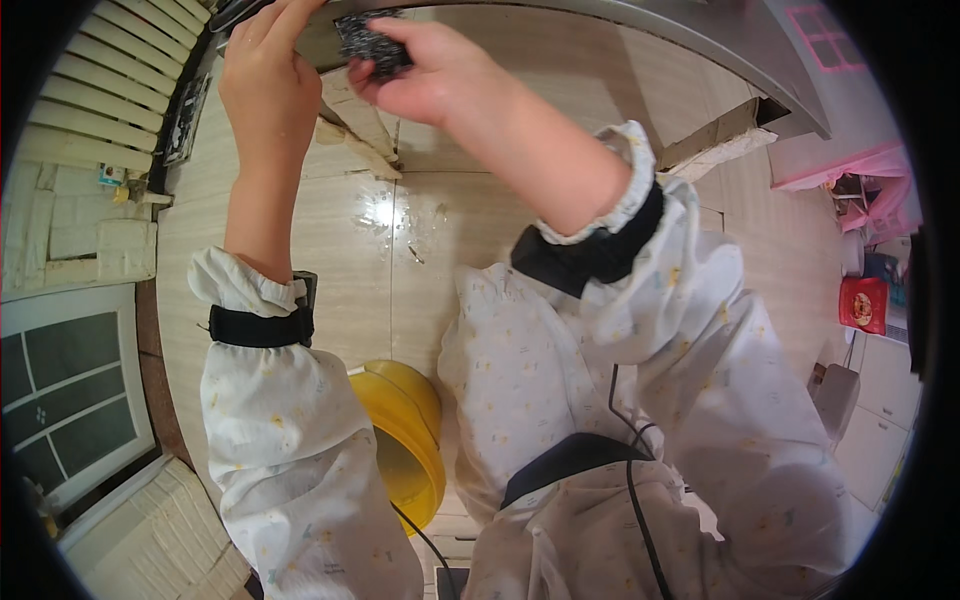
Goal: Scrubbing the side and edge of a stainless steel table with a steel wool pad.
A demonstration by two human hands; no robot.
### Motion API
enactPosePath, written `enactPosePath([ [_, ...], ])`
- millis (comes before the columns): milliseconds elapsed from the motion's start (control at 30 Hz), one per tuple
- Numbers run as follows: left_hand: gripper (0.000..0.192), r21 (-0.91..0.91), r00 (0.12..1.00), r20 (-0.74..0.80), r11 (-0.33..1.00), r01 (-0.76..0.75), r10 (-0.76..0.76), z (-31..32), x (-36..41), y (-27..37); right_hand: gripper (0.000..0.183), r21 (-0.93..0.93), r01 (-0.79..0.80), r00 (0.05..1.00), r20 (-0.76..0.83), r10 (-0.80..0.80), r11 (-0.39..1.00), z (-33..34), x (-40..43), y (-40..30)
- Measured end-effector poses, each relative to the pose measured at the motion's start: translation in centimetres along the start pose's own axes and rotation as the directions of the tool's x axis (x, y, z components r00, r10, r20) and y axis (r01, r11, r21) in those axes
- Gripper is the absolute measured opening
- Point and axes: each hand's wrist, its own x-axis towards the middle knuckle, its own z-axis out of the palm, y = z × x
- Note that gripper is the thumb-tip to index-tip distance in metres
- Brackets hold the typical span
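At the top of the head view my right hand holds a dark, speckled scouring pad or cloth between thumb and fingers, near a grey metal edge. My left hand lies to its left, with its fingers reaching up over the same metal edge; its fingertips run out of view, so I cannot tell whether it grips anything. Below the hands, a wet patch shines on the tiled floor, with a small dark scrap beside it.
A yellow bucket with liquid stands by my left forearm. A slatted radiator and a glazed white cabinet door line the left side. Rough-edged supports stand under the metal surface. At right are a red packet and a grey bin-like container.
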Motion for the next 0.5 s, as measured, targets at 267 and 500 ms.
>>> enactPosePath([
  [267, 0.045, -0.016, 0.999, -0.05, 1.0, -0.013, 0.012, -0.7, 0.6, 0.7, 0.014, 0.083, 0.021, 0.997, 0.075, -0.027, 0.996, -3.5, 0.1, -3.0],
  [500, 0.065, -0.015, 0.999, -0.034, 1.0, -0.009, 0.008, 0.2, -0.1, -0.3, 0.014, -0.065, 0.043, 0.993, -0.104, -0.049, 0.997, 1.2, 1.2, 2.0],
])
